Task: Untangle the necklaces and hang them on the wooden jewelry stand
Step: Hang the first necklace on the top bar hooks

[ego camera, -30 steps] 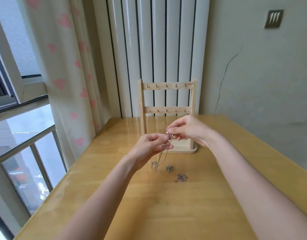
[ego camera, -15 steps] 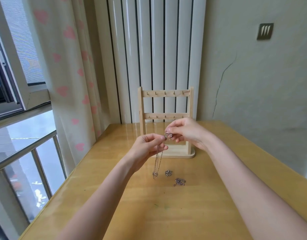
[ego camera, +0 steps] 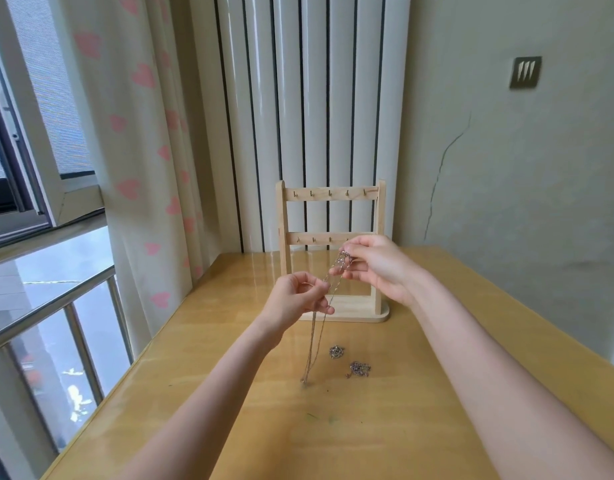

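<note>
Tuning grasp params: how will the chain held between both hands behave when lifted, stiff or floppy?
Likely fully floppy: the chain hangs straight down in thin strands from the left hand while the right hand pinches its top. Probably very light, since fingertip pinches carry it. Apt to tangle again: two others lie bunched in clumps on the table.

- A glossy yellow-tan wooden table fills the foreground, reaching back to the wall
- A tall white ribbed panel, possibly a radiator, stands behind it
- A cream curtain with pink hearts hangs left
- A white-framed window with a metal rail admits daylight
- The pale plaster wall shows a thin crack and a small grey vented plate
</note>
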The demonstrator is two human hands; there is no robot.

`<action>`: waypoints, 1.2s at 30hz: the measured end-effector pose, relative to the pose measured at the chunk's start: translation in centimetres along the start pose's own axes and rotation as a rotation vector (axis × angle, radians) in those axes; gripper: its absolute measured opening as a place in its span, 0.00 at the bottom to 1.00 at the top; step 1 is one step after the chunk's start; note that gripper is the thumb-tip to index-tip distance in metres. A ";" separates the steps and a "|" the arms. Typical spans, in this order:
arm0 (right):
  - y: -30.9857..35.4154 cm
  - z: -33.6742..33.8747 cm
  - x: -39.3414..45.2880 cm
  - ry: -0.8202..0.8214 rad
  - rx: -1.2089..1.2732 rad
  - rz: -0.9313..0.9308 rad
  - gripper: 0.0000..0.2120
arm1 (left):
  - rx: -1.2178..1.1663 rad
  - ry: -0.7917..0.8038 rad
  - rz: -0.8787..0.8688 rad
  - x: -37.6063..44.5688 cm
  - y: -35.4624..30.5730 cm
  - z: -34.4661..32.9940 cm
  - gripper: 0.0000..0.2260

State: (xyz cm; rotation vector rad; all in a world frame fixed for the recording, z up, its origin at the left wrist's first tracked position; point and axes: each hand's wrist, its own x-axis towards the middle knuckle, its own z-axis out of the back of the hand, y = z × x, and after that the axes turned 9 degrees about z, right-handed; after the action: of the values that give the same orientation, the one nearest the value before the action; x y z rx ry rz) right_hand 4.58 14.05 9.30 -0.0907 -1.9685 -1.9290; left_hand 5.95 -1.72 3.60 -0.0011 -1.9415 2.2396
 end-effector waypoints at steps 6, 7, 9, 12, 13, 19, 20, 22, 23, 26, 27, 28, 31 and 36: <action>0.8 0.5 0.0 -0.252 0.121 0.080 0.08 | -0.137 -0.107 0.142 0.1 1.1 1.2 0.03; 0.7 0.8 0.0 -0.313 0.099 0.091 0.08 | -0.214 -0.131 0.178 0.2 1.3 1.7 0.04; 0.3 1.5 0.0 -0.427 0.015 0.101 0.08 | -0.366 -0.172 0.230 0.2 1.4 2.7 0.06; -1.3 2.6 -0.1 -0.506 -0.140 0.050 0.08 | -0.615 -0.181 0.259 0.0 0.5 3.9 0.06; -2.0 2.8 -0.1 -0.503 -0.181 0.016 0.09 | -0.675 -0.166 0.250 -0.1 0.1 4.1 0.06; -6.1 2.7 -1.3 -0.348 -0.292 -0.185 0.09 | -0.920 0.088 0.137 -0.3 -3.1 3.6 0.15; -6.6 2.6 -1.5 -0.340 -0.287 -0.205 0.09 | -0.891 0.131 0.133 -0.1 -3.4 3.3 0.17; -7.7 2.4 -1.8 -0.331 -0.263 -0.243 0.09 | -0.765 0.178 0.135 0.0 -3.9 2.7 0.20; -8.1 2.2 -2.0 -0.321 -0.229 -0.263 0.09 | -0.678 0.192 0.135 0.0 -4.2 2.4 0.20; -8.7 2.0 -2.3 -0.227 -0.166 -0.337 0.06 | -0.432 0.231 0.142 0.2 -4.7 1.4 0.20; -8.7 2.0 -2.3 -0.172 -0.219 -0.361 0.05 | -0.362 0.240 0.142 0.2 -4.9 1.1 0.20; -8.6 2.2 -2.2 -0.118 -0.308 -0.370 0.05 | -0.295 0.251 0.140 0.2 -5.1 0.8 0.20; -7.1 2.2 -1.2 -0.102 -0.465 -0.211 0.10 | -0.123 0.290 0.138 0.4 -5.7 0.4 0.21; -1.1 0.8 -0.3 0.040 0.105 0.053 0.18 | 0.052 0.314 0.177 0.8 -6.4 0.7 0.22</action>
State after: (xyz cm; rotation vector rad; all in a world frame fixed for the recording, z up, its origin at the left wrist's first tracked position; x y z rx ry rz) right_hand 4.30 14.85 8.20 -0.0749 -2.0162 -1.7776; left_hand 5.96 -1.43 10.11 -0.5051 -1.7741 2.2313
